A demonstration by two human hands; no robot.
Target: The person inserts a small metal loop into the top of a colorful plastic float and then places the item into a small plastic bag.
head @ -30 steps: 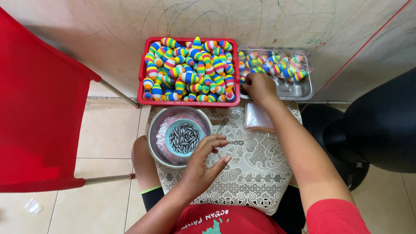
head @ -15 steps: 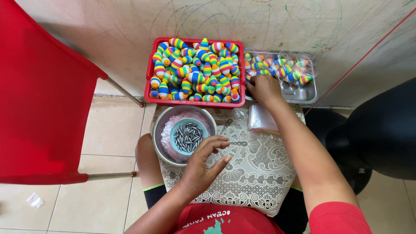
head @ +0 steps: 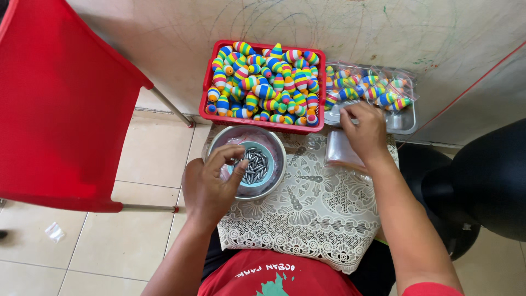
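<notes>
While left hand [head: 211, 183] hovers over weights [head: 253, 164] in bowl [head: 276, 181], fingers pinched narrow, holding nothing we can see, we'd pick singly. Right hand [head: 364, 129], loosely curled, touches bags [head: 341, 151]. Beyond, striped floats [head: 266, 82].

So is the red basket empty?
No, the red basket is piled full of rainbow-striped floats.

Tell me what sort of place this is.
Probably a home floor workspace for piecework packing: a red plastic basket of striped foam floats, a bowl of small metal weights, and clear plastic bags on a lace cloth.
</notes>
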